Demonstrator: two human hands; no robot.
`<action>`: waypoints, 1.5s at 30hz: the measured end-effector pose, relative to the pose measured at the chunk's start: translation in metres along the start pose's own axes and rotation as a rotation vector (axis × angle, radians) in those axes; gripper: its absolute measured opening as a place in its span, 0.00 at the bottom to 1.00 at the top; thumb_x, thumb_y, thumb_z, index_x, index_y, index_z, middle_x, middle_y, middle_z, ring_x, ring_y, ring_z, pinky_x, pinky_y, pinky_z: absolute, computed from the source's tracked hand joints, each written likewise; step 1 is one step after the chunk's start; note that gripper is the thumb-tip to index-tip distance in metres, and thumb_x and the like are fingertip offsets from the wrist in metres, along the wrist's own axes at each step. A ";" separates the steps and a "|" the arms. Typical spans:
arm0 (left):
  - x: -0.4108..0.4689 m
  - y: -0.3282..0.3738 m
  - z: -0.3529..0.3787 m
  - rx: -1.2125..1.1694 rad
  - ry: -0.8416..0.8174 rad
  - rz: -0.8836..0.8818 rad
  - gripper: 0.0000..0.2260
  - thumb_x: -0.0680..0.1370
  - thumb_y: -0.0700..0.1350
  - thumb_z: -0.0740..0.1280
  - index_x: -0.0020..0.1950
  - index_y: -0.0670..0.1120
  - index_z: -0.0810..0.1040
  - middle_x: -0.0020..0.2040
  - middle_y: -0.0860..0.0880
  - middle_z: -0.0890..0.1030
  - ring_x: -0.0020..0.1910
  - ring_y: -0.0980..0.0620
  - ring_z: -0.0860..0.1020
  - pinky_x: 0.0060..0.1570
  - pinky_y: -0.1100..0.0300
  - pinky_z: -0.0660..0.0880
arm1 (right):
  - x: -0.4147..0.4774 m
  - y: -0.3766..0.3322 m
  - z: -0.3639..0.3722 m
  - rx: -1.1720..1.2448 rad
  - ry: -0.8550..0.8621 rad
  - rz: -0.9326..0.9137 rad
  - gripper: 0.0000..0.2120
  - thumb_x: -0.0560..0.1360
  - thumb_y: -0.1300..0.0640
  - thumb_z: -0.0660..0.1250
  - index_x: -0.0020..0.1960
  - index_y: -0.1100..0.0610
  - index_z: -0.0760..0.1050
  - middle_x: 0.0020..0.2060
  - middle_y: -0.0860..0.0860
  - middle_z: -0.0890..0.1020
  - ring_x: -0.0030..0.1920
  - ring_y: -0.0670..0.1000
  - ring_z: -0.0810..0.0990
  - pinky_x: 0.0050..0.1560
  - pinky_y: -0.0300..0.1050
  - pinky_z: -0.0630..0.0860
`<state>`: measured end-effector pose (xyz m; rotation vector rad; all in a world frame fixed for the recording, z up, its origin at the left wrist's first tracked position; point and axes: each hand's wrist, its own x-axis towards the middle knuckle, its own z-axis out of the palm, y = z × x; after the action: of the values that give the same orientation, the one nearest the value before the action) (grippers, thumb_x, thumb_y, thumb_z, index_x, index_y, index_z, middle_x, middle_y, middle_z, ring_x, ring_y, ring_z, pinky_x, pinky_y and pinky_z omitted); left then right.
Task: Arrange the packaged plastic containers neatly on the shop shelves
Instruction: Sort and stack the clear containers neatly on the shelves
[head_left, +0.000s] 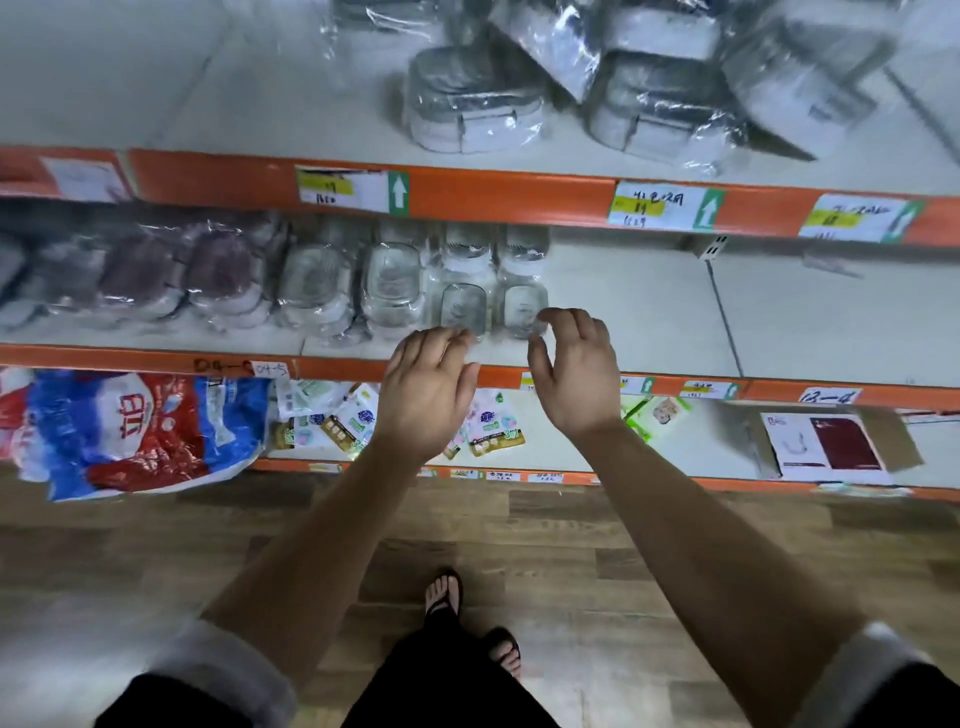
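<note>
Below and left of your left hand (426, 389) lies a red-white-blue bag (140, 431). Lower right of your right hand (576, 369) sits a cardboard box (836, 441).

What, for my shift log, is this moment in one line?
middle shelf | left hand open, by clear packs | right hand curled at them, grip unclear

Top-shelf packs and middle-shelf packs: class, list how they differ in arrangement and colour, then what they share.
The top-shelf packs lie piled askew, some leaning; the middle-shelf packs stand side by side in a row. The top-shelf packs look grey; the middle-shelf packs include reddish-brown and clear ones. Both are wrapped in clear film.
</note>
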<state>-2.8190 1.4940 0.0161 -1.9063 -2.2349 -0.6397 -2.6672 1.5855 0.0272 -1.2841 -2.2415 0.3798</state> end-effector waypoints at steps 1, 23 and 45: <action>-0.002 0.002 -0.013 0.003 0.029 0.011 0.17 0.80 0.48 0.57 0.61 0.40 0.79 0.56 0.43 0.80 0.55 0.41 0.77 0.60 0.51 0.68 | -0.002 -0.008 -0.010 0.025 0.035 -0.020 0.11 0.79 0.58 0.62 0.57 0.62 0.76 0.51 0.59 0.80 0.53 0.63 0.75 0.53 0.56 0.73; 0.160 -0.090 -0.141 0.028 0.241 0.043 0.21 0.79 0.51 0.54 0.61 0.41 0.79 0.58 0.42 0.79 0.55 0.40 0.77 0.57 0.47 0.71 | 0.137 -0.123 -0.078 0.146 0.405 -0.257 0.10 0.78 0.56 0.61 0.53 0.60 0.77 0.50 0.55 0.78 0.52 0.58 0.74 0.58 0.46 0.68; 0.293 -0.196 -0.106 -0.047 0.001 0.164 0.17 0.80 0.42 0.64 0.69 0.40 0.74 0.61 0.38 0.76 0.64 0.38 0.72 0.67 0.49 0.63 | 0.196 -0.152 -0.029 0.026 0.372 -0.148 0.12 0.76 0.58 0.62 0.54 0.61 0.79 0.50 0.57 0.80 0.52 0.59 0.75 0.55 0.47 0.69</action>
<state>-3.0821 1.6969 0.1746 -2.0834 -2.0523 -0.6723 -2.8398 1.6762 0.1827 -1.0664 -1.9903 0.1033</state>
